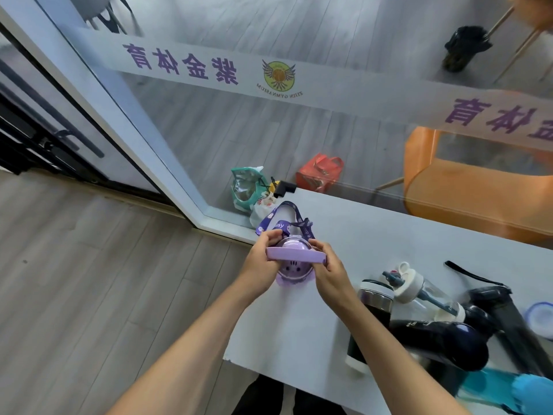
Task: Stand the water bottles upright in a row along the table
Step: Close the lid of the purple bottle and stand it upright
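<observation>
Head cam: both hands on one purple bottle (pixel 291 272) at the left end of the white table (pixel 374 235), near its left edge. Left hand (pixel 263 259) fingers curled around the left end of the bottle's lilac handle bar (pixel 294 254); right hand (pixel 327 272) fingers closed on the right end. Bottle seen from above, clear dome lid up, appears upright; whether its base touches the table, cannot tell. One purple printed strap (pixel 284 224) trails off the far side of it onto the table.

Right of the hands, one pile of bottles lying on their sides, touching and overlapping:
- 1 black bottle with steel band (pixel 372 313), nearest the hands
- 1 clear bottle with cream cap and straw (pixel 419 292)
- 1 dark navy bottle (pixel 449 344)
- 1 black bottle with strap (pixel 502 313), far right
- 1 teal bottle (pixel 508 387), near right corner

Pile extends out of frame at right, so 5 lying is a minimum. None standing in a row.

Beyond the glass wall: 1 red bag (pixel 318 172), 1 green bag (pixel 247 187), 1 orange chair (pixel 466 181).
</observation>
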Demonstrator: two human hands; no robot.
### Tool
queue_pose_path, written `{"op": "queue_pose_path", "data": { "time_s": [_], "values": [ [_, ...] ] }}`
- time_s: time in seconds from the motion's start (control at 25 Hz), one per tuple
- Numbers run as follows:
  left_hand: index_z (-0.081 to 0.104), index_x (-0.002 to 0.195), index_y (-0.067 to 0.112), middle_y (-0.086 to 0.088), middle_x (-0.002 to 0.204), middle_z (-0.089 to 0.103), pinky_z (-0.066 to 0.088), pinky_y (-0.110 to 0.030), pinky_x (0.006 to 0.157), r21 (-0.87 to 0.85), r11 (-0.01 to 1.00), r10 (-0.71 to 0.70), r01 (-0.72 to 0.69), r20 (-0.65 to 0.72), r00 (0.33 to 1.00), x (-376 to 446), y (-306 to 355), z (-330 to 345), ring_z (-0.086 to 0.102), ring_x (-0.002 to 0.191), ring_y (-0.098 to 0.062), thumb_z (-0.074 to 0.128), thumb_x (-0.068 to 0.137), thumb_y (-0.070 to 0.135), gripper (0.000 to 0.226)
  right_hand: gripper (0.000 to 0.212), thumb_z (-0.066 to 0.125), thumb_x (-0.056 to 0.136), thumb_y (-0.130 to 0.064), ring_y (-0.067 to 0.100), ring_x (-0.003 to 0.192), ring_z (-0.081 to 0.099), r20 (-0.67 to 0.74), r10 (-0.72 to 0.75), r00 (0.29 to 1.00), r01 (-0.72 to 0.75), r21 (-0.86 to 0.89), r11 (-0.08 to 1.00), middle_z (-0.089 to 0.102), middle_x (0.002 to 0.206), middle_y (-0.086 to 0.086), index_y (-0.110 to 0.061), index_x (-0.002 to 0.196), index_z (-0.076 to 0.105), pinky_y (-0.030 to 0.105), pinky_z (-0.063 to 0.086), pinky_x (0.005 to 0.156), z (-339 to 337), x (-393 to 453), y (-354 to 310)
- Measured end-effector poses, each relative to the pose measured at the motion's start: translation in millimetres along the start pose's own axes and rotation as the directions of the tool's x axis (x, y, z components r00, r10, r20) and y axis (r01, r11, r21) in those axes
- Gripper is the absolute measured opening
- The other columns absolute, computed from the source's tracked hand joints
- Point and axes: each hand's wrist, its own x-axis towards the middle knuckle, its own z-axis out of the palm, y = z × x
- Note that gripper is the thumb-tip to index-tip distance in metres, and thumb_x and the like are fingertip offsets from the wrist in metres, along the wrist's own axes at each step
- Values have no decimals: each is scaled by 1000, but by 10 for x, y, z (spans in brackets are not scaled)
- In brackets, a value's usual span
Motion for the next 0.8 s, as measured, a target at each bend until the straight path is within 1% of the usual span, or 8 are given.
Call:
{"op": "queue_pose_path", "data": {
  "time_s": [0.08, 0.2, 0.28, 0.4, 0.52, 0.6, 0.68, 0.8],
  "values": [
    [51, 128, 17, -1, 124, 60, 53, -11, 74, -42, 999, -6, 6, 5, 1000, 2, -15, -50, 60, 111, -9, 65, 87, -2, 48, 29, 53, 100, -27, 11, 114, 59, -15, 15, 1000, -16, -66, 998, 60, 127, -5, -32, 127, 50, 17, 48, 85, -47, -21, 7],
    [52, 129, 19, 2, 126, 61, 49, -8, 76, -4, 1000, 20, -21, -14, 1000, -52, -93, -167, 61, 108, 4, 77, 82, 14, 53, 42, 67, 92, -33, 4, 116, 60, -51, -108, 993, 99, -151, 984, 64, 126, -11, -32, 131, 52, 13, 44, 91, -192, -114, 22],
    [50, 132, 22, 5, 129, 60, 46, -2, 75, 15, 1000, 10, -10, -3, 1000, -144, -188, -210, 56, 114, 2, 82, 77, 25, 63, 37, 66, 93, -36, 5, 116, 63, -64, -183, 981, 177, -91, 980, 69, 122, -13, -32, 129, 58, 21, 48, 96, -253, -199, 45],
    [46, 137, 29, 9, 138, 54, 47, -2, 78, -43, 999, -12, 12, 5, 1000, -217, -295, -167, 49, 128, -7, 84, 72, 38, 75, 29, 55, 96, -49, 6, 105, 68, -101, -195, 976, 184, -104, 977, 74, 110, -13, -35, 117, 68, 27, 52, 90, -202, -198, 20],
    [46, 138, 25, 4, 135, 58, 50, -6, 76, -91, 995, -35, 29, -71, 997, -142, -244, -66, 57, 119, -7, 82, 73, 40, 76, 39, 47, 94, -62, 9, 88, 67, -128, -206, 970, 178, -204, 963, 73, 91, -9, -32, 97, 71, 29, 52, 77, -61, -73, -60],
    [48, 137, 23, 0, 133, 58, 53, -9, 72, -121, 992, -60, 44, -131, 990, -108, -200, -11, 61, 111, -6, 81, 73, 42, 74, 42, 44, 93, -65, 10, 86, 65, -139, -271, 953, 229, -256, 939, 70, 89, -10, -31, 96, 68, 30, 52, 72, 3, -34, -75],
    [46, 136, 27, 1, 136, 53, 58, -20, 81, -69, 996, -65, 55, -158, 985, -92, -233, 25, 60, 116, -13, 84, 66, 51, 84, 39, 45, 95, -62, 12, 88, 64, -135, -327, 935, 273, -314, 909, 68, 93, -11, -30, 103, 64, 30, 52, 73, 30, -17, -54],
    [42, 136, 37, 5, 138, 47, 57, -39, 95, -42, 996, -85, 79, -153, 985, -81, -332, 70, 57, 121, -17, 88, 56, 58, 95, 38, 48, 99, -51, 19, 92, 66, -280, -153, 948, 111, -160, 981, 72, 101, 1, -22, 111, 69, 26, 49, 77, -41, 157, -56]
  ]
}}
